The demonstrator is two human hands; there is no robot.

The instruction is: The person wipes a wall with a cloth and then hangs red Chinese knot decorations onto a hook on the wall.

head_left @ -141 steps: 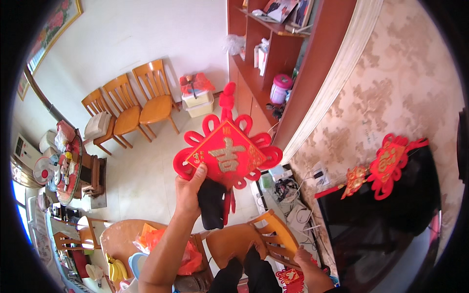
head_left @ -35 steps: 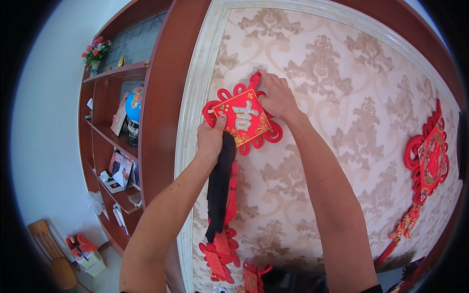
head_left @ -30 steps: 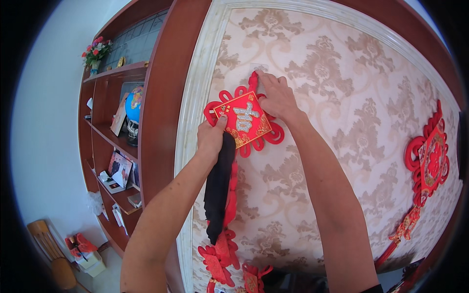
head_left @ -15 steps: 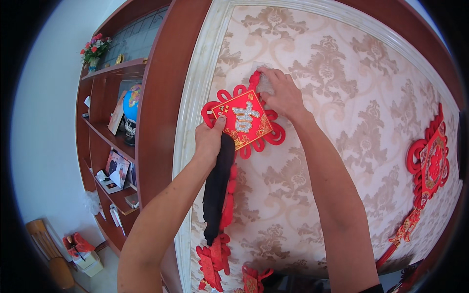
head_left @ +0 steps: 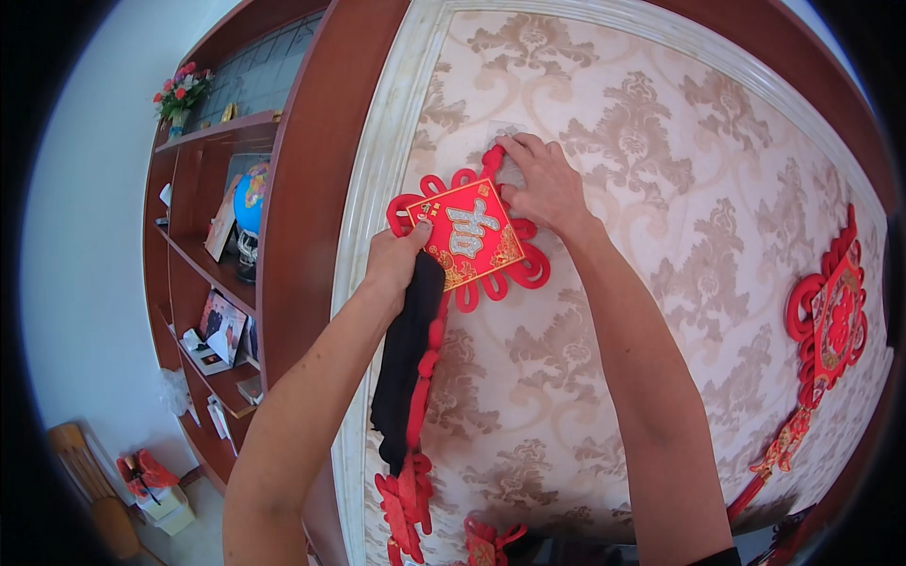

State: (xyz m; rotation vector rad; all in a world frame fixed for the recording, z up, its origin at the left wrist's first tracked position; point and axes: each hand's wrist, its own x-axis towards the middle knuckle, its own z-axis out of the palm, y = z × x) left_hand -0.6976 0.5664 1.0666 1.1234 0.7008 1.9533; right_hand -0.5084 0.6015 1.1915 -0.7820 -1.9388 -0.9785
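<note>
A red Chinese knot hanging (head_left: 477, 247), with a square gold-edged plaque and looped red cords, is against the patterned wall. My left hand (head_left: 392, 259) is closed on the plaque's left corner, thumb on its front. A black cloth (head_left: 408, 368) hangs down from that same hand, in front of the hanging's lower red cord. At the top, my right hand (head_left: 545, 187) has its fingers bent over the red top cord (head_left: 492, 160), beside a clear patch (head_left: 507, 128) on the wall. Its fingertips partly hide the cord's upper end.
Left of a pale moulding stands a brown shelf unit (head_left: 293, 189) with a globe (head_left: 252, 198), flowers (head_left: 181, 91) and a photo (head_left: 222, 325). Another red knot hanging (head_left: 835, 316) is on the wall at right. A wooden chair (head_left: 90, 481) and a white box (head_left: 170, 509) stand lower left.
The plaque has tilted slightly and shifted a little left and down with my left hand. The black cloth has swung left, showing more red cord. My right hand stays near the top cord.
</note>
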